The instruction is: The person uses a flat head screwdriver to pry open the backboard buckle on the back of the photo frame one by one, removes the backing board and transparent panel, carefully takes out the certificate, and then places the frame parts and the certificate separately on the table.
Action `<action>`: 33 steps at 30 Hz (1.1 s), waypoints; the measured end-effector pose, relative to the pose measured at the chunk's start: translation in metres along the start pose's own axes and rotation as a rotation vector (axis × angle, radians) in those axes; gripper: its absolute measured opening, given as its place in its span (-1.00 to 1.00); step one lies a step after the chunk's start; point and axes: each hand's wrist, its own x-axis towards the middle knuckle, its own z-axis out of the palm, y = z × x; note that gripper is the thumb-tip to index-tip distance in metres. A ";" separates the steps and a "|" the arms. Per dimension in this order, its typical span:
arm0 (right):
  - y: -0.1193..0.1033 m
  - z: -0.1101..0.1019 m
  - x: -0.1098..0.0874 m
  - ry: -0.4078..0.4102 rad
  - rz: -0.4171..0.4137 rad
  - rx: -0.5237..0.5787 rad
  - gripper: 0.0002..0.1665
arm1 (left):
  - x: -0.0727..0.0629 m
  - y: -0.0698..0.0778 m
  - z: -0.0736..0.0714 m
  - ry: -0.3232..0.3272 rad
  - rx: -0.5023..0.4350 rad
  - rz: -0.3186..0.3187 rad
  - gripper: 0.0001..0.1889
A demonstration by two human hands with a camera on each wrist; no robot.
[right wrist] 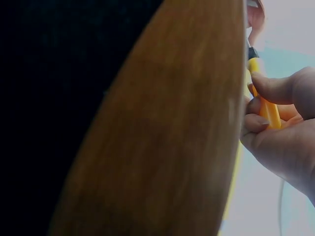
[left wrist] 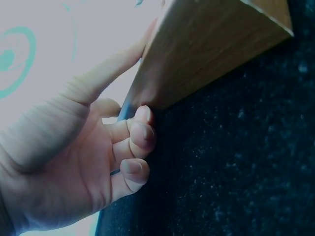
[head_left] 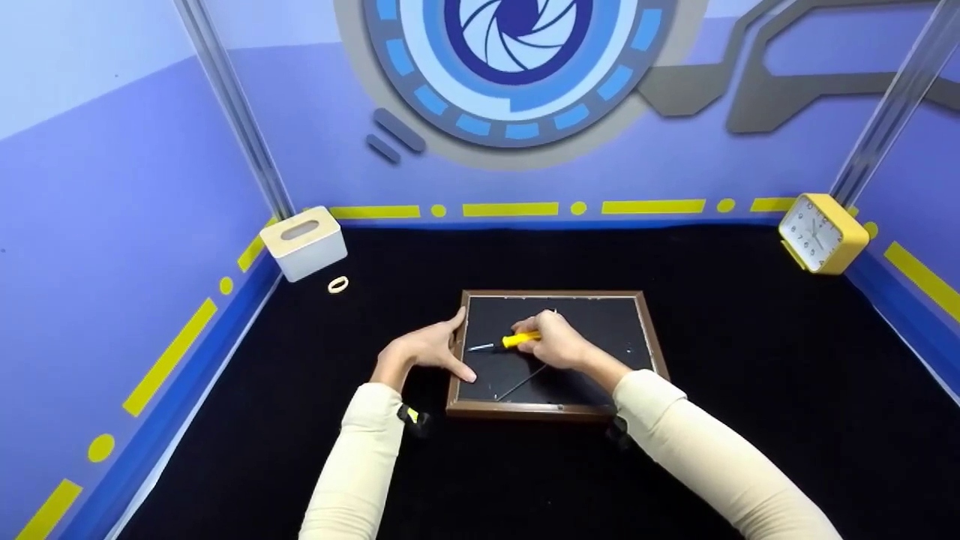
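A brown wooden picture frame [head_left: 525, 409] lies back side up, its black backing panel [head_left: 585, 322] facing me. My right hand [head_left: 559, 341] grips the yellow handle of a screwdriver [head_left: 520, 340] above the panel. The metal shaft points left, toward the frame's left edge; whether its tip touches anything I cannot tell. At that edge my left hand [head_left: 431, 346] holds the frame, thumb over the rim and other fingers curled by the outer side. The left wrist view shows those fingertips [left wrist: 142, 135] close against the wooden side [left wrist: 197, 49]. In the right wrist view, fingers wrap the screwdriver handle [right wrist: 269, 110].
A white tissue box [head_left: 311, 251] with a wooden lid stands at the back left, a small pale ring [head_left: 338, 285] near it. At the back right is a yellow alarm clock [head_left: 825, 234]. Black cloth [head_left: 225, 450] covers the table, with patterned walls around it.
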 end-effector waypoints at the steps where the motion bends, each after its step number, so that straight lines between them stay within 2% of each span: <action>1: 0.000 0.001 0.000 0.004 -0.007 0.003 -0.76 | 0.000 0.000 0.000 -0.003 -0.004 0.002 0.42; 7: -0.003 0.006 0.002 0.010 -0.020 -0.007 -0.78 | -0.003 0.002 -0.001 -0.016 -0.001 -0.014 0.42; 17: -0.027 -0.003 0.015 0.040 0.008 -0.159 -0.84 | -0.001 0.005 -0.001 -0.009 0.010 -0.014 0.42; 24: -0.058 -0.010 0.034 -0.056 0.029 -0.293 -0.88 | -0.002 0.005 -0.002 -0.026 0.006 -0.034 0.42; 29: -0.086 -0.014 0.051 -0.154 0.077 -0.395 -0.87 | -0.002 0.006 -0.003 -0.021 -0.030 -0.022 0.42; 33: -0.108 -0.009 0.064 -0.206 0.071 -0.474 -0.86 | -0.001 0.005 -0.002 -0.027 -0.035 -0.010 0.43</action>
